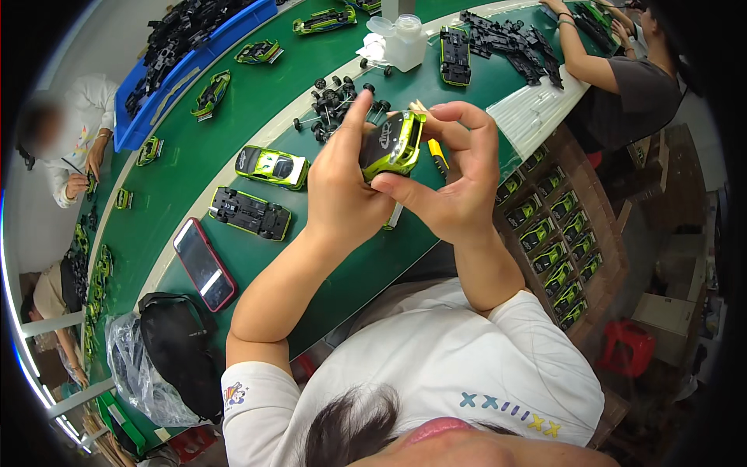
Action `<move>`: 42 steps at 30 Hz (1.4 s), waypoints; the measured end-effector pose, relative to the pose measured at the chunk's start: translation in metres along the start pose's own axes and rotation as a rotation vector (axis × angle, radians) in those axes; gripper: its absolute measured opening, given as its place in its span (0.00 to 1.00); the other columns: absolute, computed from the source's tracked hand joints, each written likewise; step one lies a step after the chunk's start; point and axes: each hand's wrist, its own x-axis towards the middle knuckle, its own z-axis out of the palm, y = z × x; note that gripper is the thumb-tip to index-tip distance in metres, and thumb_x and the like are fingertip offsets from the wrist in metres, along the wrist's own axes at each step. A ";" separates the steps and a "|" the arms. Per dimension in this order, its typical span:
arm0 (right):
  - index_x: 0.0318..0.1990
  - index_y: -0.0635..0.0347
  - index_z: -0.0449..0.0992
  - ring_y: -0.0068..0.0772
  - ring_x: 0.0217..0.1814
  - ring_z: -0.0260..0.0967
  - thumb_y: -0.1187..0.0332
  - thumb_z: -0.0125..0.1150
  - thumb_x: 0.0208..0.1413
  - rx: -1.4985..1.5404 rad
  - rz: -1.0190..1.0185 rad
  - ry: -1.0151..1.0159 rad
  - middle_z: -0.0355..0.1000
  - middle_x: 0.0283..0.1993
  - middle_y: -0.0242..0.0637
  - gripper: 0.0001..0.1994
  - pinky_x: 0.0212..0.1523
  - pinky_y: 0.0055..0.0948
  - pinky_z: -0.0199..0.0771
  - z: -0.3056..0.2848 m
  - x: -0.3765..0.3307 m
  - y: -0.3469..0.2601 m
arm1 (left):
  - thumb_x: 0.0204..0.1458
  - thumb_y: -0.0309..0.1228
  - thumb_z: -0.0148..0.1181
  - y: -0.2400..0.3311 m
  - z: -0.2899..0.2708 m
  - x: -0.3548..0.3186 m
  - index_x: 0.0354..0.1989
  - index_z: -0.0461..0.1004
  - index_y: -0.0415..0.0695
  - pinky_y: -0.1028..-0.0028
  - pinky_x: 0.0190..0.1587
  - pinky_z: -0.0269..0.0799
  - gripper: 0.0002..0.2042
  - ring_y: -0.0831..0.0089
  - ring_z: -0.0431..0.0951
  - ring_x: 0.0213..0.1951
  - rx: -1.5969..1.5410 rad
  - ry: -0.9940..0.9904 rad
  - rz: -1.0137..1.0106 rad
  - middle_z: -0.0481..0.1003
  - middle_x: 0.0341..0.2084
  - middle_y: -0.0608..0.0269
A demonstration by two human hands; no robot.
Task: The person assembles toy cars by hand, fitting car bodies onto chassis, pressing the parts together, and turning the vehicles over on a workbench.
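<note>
A green and black toy car (398,142) is held up between my two hands above the green table. My left hand (342,183) grips its left side, with one finger stretched upward. On the car's right end, the thumb of my right hand (459,175) presses near its lower edge, with the other fingers curled around the far side. Left of my hands, one green toy car (272,167) stands on its wheels and another (250,213) lies with its black underside up. Behind my hands is a pile of black wheels on axles (334,105).
A white bottle (405,45) stands at the back, near black chassis parts (517,47). A phone (204,263) and a black bag (180,350) lie at the left. A tray of toy cars (517,233) is on my right. A blue bin (183,89) holds black parts. Other people work nearby.
</note>
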 end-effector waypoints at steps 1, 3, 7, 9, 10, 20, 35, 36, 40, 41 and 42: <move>0.51 0.64 0.57 0.29 0.46 0.70 0.66 0.79 0.33 -0.027 -0.019 -0.006 0.70 0.43 0.42 0.39 0.49 0.26 0.70 -0.002 0.002 -0.004 | 0.43 0.18 0.64 0.001 0.001 0.000 0.60 0.61 0.40 0.74 0.39 0.73 0.32 0.67 0.78 0.36 -0.088 -0.036 -0.025 0.75 0.34 0.54; 0.52 0.64 0.57 0.29 0.46 0.70 0.66 0.80 0.32 -0.077 -0.043 -0.006 0.70 0.43 0.41 0.40 0.49 0.26 0.70 0.000 0.005 -0.005 | 0.42 0.18 0.64 -0.004 0.000 -0.001 0.60 0.60 0.40 0.74 0.38 0.73 0.32 0.67 0.78 0.36 -0.013 -0.005 0.012 0.75 0.34 0.54; 0.52 0.64 0.57 0.27 0.44 0.70 0.65 0.80 0.32 -0.118 -0.035 -0.011 0.71 0.42 0.39 0.41 0.48 0.25 0.69 0.008 0.001 0.005 | 0.32 0.21 0.61 -0.008 -0.006 0.000 0.61 0.56 0.33 0.63 0.38 0.72 0.39 0.52 0.75 0.34 0.174 0.071 0.061 0.73 0.33 0.49; 0.53 0.64 0.55 0.26 0.44 0.69 0.69 0.78 0.34 -0.118 0.036 -0.071 0.72 0.42 0.39 0.40 0.47 0.24 0.70 -0.005 0.004 0.009 | 0.31 0.21 0.61 -0.007 -0.006 0.002 0.62 0.53 0.34 0.61 0.38 0.72 0.42 0.49 0.75 0.36 0.009 -0.064 -0.047 0.73 0.33 0.48; 0.38 0.63 0.73 0.21 0.33 0.63 0.60 0.80 0.28 -0.048 0.023 0.062 0.61 0.48 0.33 0.29 0.33 0.22 0.66 -0.004 0.005 0.011 | 0.30 0.21 0.61 -0.004 -0.005 0.002 0.63 0.53 0.34 0.62 0.39 0.71 0.43 0.49 0.75 0.37 -0.103 -0.123 -0.108 0.73 0.34 0.47; 0.50 0.61 0.57 0.21 0.35 0.66 0.70 0.78 0.35 0.221 0.031 0.085 0.70 0.37 0.35 0.36 0.37 0.19 0.66 0.020 0.009 -0.003 | 0.31 0.23 0.62 -0.007 -0.015 0.005 0.62 0.50 0.31 0.61 0.38 0.69 0.43 0.51 0.72 0.36 -0.035 -0.066 0.055 0.71 0.32 0.48; 0.51 0.62 0.57 0.21 0.37 0.67 0.75 0.75 0.39 0.182 0.089 0.094 0.72 0.41 0.40 0.34 0.40 0.18 0.68 0.037 0.014 0.007 | 0.32 0.24 0.62 -0.017 -0.019 0.012 0.63 0.46 0.33 0.59 0.38 0.70 0.45 0.47 0.74 0.35 0.119 0.096 0.061 0.72 0.31 0.45; 0.51 0.62 0.57 0.21 0.37 0.67 0.75 0.75 0.39 0.196 0.082 0.089 0.72 0.41 0.40 0.34 0.40 0.18 0.68 0.036 0.015 0.004 | 0.33 0.24 0.62 -0.013 -0.024 0.011 0.63 0.46 0.33 0.59 0.39 0.70 0.45 0.47 0.74 0.35 0.024 0.003 -0.024 0.72 0.32 0.44; 0.52 0.61 0.57 0.21 0.38 0.67 0.75 0.75 0.39 0.112 0.060 0.073 0.72 0.41 0.38 0.34 0.41 0.18 0.67 0.037 0.019 -0.006 | 0.34 0.25 0.62 -0.008 -0.026 0.013 0.62 0.48 0.31 0.58 0.41 0.70 0.43 0.45 0.73 0.38 -0.025 0.037 -0.036 0.72 0.34 0.42; 0.52 0.62 0.57 0.22 0.39 0.67 0.75 0.75 0.39 0.073 0.035 0.082 0.72 0.42 0.39 0.34 0.41 0.18 0.67 0.041 0.020 -0.003 | 0.34 0.24 0.62 -0.012 -0.026 0.011 0.62 0.48 0.30 0.57 0.41 0.69 0.42 0.46 0.72 0.39 0.089 0.136 0.017 0.72 0.33 0.42; 0.52 0.62 0.57 0.22 0.41 0.67 0.75 0.74 0.39 0.044 0.003 0.090 0.72 0.43 0.39 0.34 0.42 0.19 0.67 0.048 0.023 0.001 | 0.35 0.23 0.62 -0.012 -0.030 0.013 0.61 0.48 0.29 0.57 0.41 0.69 0.41 0.46 0.72 0.39 0.178 0.221 0.088 0.71 0.33 0.42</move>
